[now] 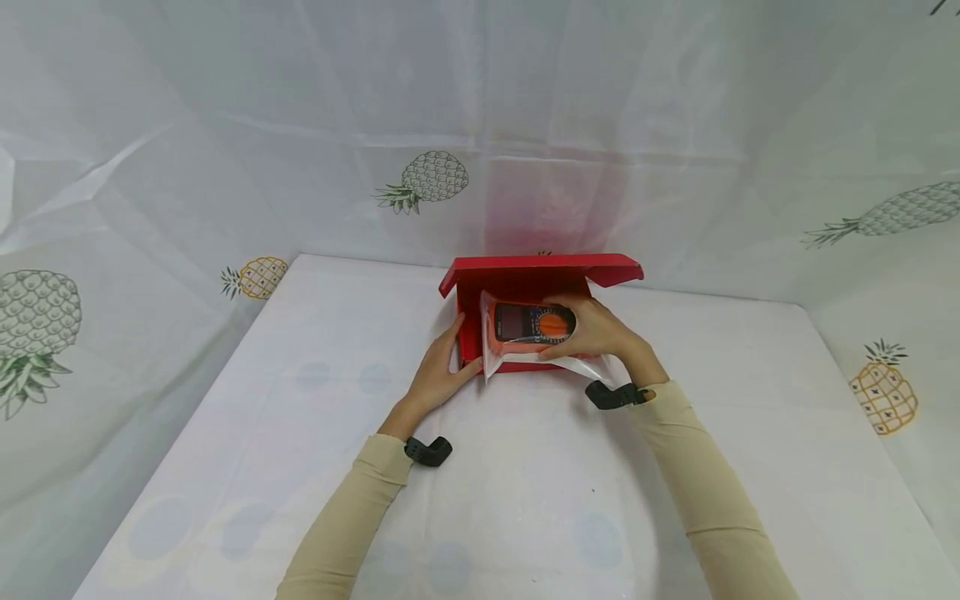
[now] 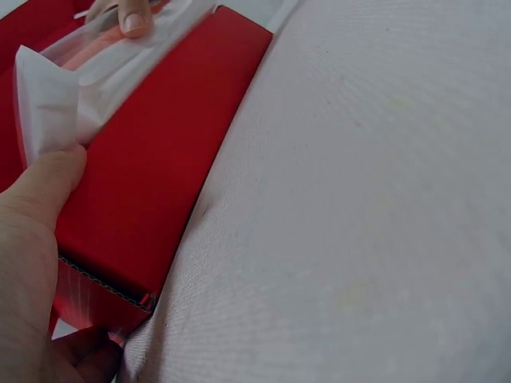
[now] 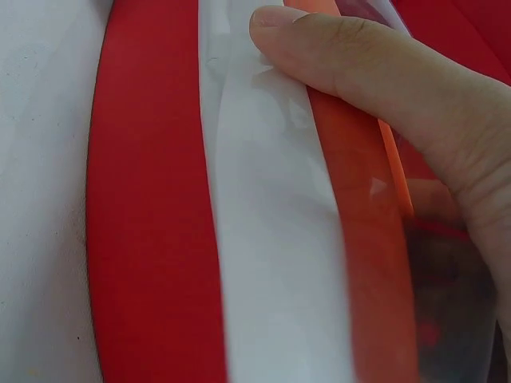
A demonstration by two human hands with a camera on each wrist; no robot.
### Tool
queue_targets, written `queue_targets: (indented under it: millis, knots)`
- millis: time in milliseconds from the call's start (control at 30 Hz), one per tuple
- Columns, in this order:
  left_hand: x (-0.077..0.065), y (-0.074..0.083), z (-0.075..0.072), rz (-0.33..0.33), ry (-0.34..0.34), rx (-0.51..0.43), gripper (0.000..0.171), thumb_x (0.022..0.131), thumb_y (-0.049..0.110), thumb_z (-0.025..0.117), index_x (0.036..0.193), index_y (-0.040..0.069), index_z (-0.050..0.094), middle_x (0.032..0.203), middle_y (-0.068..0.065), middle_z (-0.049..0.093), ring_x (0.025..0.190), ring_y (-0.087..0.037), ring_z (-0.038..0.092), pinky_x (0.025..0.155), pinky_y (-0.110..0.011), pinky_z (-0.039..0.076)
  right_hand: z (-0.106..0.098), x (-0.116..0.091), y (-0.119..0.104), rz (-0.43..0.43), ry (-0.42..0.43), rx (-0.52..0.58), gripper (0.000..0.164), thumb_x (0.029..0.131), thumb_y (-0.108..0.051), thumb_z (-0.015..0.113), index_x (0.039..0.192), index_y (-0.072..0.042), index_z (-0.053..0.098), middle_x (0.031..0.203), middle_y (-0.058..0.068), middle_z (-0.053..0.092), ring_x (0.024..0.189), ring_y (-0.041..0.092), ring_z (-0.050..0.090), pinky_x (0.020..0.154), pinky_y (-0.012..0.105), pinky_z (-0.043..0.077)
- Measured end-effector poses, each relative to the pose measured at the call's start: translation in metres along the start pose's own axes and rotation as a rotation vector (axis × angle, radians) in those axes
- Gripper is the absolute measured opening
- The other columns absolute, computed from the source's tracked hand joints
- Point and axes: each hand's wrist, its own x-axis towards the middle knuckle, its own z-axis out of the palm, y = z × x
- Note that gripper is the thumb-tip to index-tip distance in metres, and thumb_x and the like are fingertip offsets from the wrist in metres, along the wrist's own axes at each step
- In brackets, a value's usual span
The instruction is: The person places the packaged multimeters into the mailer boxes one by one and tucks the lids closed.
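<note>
Right hand (image 1: 597,330) widely pinches the multimeter (image 1: 517,322), likely stiff, slippery-bagged, best held by its sides; left hand (image 1: 435,375) grips the cardboard box (image 2: 164,148)

Long, creased beige sleeves (image 1: 716,492) are worn with angular black wristbands (image 1: 429,452).

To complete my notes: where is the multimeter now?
In the head view, near the centre, the multimeter is in a clear plastic bag, held by the right grip, at the opening of the red box.
</note>
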Motion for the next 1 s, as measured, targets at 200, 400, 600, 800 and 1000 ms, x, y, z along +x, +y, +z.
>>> queue_targets:
  millis: [200, 400, 600, 800, 1000]
  knots:
    - [0.0, 0.001, -0.001, -0.031, -0.027, 0.011, 0.087, 0.091, 0.037, 0.066, 0.158, 0.023, 0.012, 0.161, -0.006, 0.024, 0.146, -0.026, 0.025, 0.116, -0.052, 0.026, 0.0, 0.003, -0.001, 0.006, -0.009, -0.01, 0.08, 0.062, -0.035, 0.093, 0.127, -0.006, 0.058, 0.125, 0.01, 0.057, 0.113, 0.026, 0.051, 0.098, 0.049, 0.047]
    - [0.0, 0.001, 0.0, -0.024, -0.017, 0.013, 0.087, 0.091, 0.036, 0.065, 0.158, 0.023, 0.012, 0.161, -0.007, 0.024, 0.145, -0.027, 0.026, 0.115, -0.053, 0.027, 0.002, 0.008, 0.001, -0.011, -0.022, 0.018, 0.078, 0.063, -0.034, 0.092, 0.128, -0.007, 0.058, 0.126, 0.01, 0.055, 0.115, 0.026, 0.049, 0.097, 0.048, 0.048]
    - [0.0, 0.001, -0.001, -0.003, -0.015, 0.014, 0.086, 0.091, 0.038, 0.065, 0.158, 0.022, 0.013, 0.161, -0.006, 0.023, 0.145, -0.027, 0.026, 0.117, -0.051, 0.025, 0.004, 0.012, 0.005, -0.039, -0.022, 0.047, 0.075, 0.064, -0.035, 0.092, 0.126, -0.009, 0.059, 0.126, 0.008, 0.054, 0.117, 0.025, 0.047, 0.096, 0.047, 0.049]
    - [0.0, 0.001, -0.002, 0.0, -0.02, 0.012, 0.086, 0.092, 0.039, 0.063, 0.158, 0.023, 0.012, 0.161, -0.005, 0.023, 0.146, -0.025, 0.024, 0.118, -0.047, 0.022, 0.004, 0.016, 0.01, -0.068, -0.016, 0.048, 0.076, 0.062, -0.039, 0.092, 0.126, -0.012, 0.061, 0.127, 0.006, 0.054, 0.119, 0.023, 0.045, 0.098, 0.048, 0.046]
    - [-0.001, 0.001, -0.002, 0.0, -0.018, 0.003, 0.086, 0.092, 0.037, 0.064, 0.158, 0.022, 0.012, 0.161, -0.006, 0.022, 0.146, -0.026, 0.024, 0.118, -0.049, 0.023, 0.004, 0.02, 0.011, -0.066, -0.037, 0.045, 0.073, 0.062, -0.036, 0.093, 0.125, -0.012, 0.062, 0.126, 0.006, 0.055, 0.118, 0.023, 0.045, 0.099, 0.047, 0.045]
